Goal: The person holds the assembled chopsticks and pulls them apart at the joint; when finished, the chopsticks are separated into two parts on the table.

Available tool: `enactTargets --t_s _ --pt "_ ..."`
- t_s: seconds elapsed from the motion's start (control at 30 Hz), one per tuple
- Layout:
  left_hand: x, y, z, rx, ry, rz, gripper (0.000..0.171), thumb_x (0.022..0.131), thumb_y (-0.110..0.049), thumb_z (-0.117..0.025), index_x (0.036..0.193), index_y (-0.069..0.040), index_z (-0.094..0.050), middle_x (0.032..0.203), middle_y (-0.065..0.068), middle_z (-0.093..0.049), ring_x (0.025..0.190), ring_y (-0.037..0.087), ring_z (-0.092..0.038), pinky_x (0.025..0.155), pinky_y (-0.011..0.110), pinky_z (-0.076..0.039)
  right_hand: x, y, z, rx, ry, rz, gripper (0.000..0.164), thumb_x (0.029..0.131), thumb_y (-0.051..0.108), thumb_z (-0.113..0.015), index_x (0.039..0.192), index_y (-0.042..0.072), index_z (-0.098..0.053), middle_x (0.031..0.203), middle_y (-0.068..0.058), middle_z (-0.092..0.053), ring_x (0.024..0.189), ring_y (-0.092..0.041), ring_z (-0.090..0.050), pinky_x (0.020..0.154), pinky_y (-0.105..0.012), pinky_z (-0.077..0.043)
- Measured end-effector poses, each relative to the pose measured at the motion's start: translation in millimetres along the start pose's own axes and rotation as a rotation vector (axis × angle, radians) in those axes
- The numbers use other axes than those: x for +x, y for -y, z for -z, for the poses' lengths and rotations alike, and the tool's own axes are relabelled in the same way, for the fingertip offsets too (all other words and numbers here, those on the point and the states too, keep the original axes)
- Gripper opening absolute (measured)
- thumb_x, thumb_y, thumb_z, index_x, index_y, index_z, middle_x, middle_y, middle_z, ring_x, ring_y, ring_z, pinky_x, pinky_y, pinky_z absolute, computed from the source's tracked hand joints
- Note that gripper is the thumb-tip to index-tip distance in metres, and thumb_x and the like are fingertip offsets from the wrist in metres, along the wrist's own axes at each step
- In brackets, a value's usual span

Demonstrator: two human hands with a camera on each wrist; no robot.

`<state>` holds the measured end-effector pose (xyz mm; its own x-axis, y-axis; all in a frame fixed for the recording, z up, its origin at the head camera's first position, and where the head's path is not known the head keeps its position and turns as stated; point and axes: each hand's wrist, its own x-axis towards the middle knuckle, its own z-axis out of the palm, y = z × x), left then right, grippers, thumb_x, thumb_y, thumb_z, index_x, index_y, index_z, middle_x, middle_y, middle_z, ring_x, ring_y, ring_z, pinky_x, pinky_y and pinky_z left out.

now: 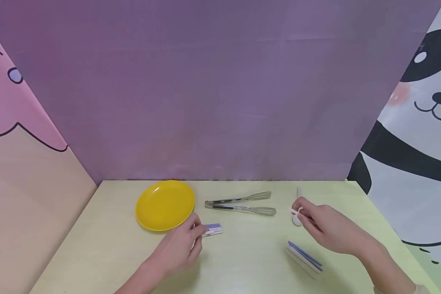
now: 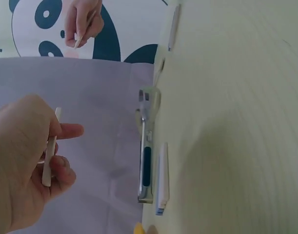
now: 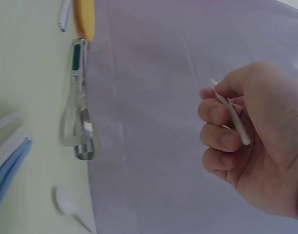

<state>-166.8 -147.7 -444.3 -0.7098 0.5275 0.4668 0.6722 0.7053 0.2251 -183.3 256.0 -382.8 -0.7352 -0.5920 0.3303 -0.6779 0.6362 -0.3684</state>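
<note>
My left hand (image 1: 180,249) is raised over the table and grips a slim white stick (image 2: 49,168) between thumb and fingers. Beyond it, partly covered in the head view, lies a small bundle of blue and white sticks (image 1: 214,229). On the right, my right hand (image 1: 328,228) holds another slim white stick (image 3: 236,122), its thumb and curled fingers around it. Below this hand lies a second bundle of blue and white sticks (image 1: 304,257). A white spoon (image 1: 297,220) shows partly behind the right hand.
A yellow plate (image 1: 165,206) stands at the back left. Metal tongs (image 1: 242,207), spread apart, lie at the back middle. Behind the pale table (image 1: 242,269) hangs a purple backdrop (image 1: 220,102), with cartoon-printed panels at both sides.
</note>
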Motion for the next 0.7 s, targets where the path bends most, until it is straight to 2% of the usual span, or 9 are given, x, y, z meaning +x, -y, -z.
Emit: enactTargets --t_s 0.13,0.27,0.33,0.4,0.57,0.7 --pt "-1.0 5.1 -7.3 -0.029 0.023 0.003 0.019 0.097 -0.004 -0.069 0.112 -0.011 -0.078 0.1 -0.003 -0.053 0.075 0.002 -0.045 0.066 0.012 -0.043 -7.4 -7.6 -11.3 -0.011 -0.038 0.008 0.026 0.102 0.002 -0.065 0.103 0.026 -0.054 0.077 0.026 -0.037 0.063 0.011 -0.03 0.057 -0.014 -0.035" --pt "-0.1 9.4 -15.8 -0.02 0.019 -0.027 0.022 0.093 -0.004 -0.078 0.113 -0.013 -0.082 0.097 -0.004 -0.059 0.082 0.006 -0.053 0.073 0.015 -0.05 -14.3 -15.2 -24.3 -0.06 -0.125 0.031 0.037 0.091 -0.004 -0.076 0.097 0.029 -0.06 0.086 0.024 -0.049 0.069 0.009 -0.041 0.06 -0.012 -0.039" --pt "1.1 11.3 -19.7 -0.004 0.022 -0.029 0.021 0.09 -0.005 -0.083 0.109 -0.014 -0.084 0.094 -0.004 -0.062 0.085 0.008 -0.056 0.075 0.016 -0.052 -17.3 -17.5 -29.9 -0.059 -0.142 0.008 0.037 0.087 -0.004 -0.08 0.096 0.028 -0.064 0.085 0.024 -0.052 0.068 0.009 -0.043 0.059 -0.012 -0.04" --pt "3.0 13.0 -22.7 0.005 0.044 -0.012 0.019 0.089 -0.008 -0.085 0.107 -0.015 -0.085 0.093 -0.004 -0.065 0.086 0.009 -0.057 0.076 0.018 -0.053 -19.5 -18.8 -34.3 -0.036 -0.127 -0.044 0.032 0.085 -0.003 -0.082 0.096 0.025 -0.068 0.08 0.024 -0.053 0.067 0.01 -0.044 0.058 -0.014 -0.042" --pt "9.7 17.6 -29.3 -0.009 0.127 0.049 0.015 0.089 -0.013 -0.086 0.104 -0.015 -0.086 0.093 -0.003 -0.072 0.083 0.008 -0.059 0.075 0.019 -0.055 -23.0 -17.8 -44.6 0.021 -0.027 -0.228 0.018 0.088 0.009 -0.084 0.096 0.018 -0.071 0.075 0.021 -0.06 0.066 0.009 -0.051 0.06 -0.02 -0.051" --pt "14.7 21.5 -35.8 -0.039 0.145 0.053 0.013 0.087 -0.01 -0.088 0.099 -0.013 -0.086 0.089 -0.003 -0.074 0.078 0.004 -0.059 0.072 0.017 -0.054 -27.2 -20.0 -55.7 0.027 0.022 -0.277 0.018 0.089 0.013 -0.085 0.092 0.02 -0.068 0.074 0.02 -0.061 0.066 0.008 -0.052 0.061 -0.02 -0.05"
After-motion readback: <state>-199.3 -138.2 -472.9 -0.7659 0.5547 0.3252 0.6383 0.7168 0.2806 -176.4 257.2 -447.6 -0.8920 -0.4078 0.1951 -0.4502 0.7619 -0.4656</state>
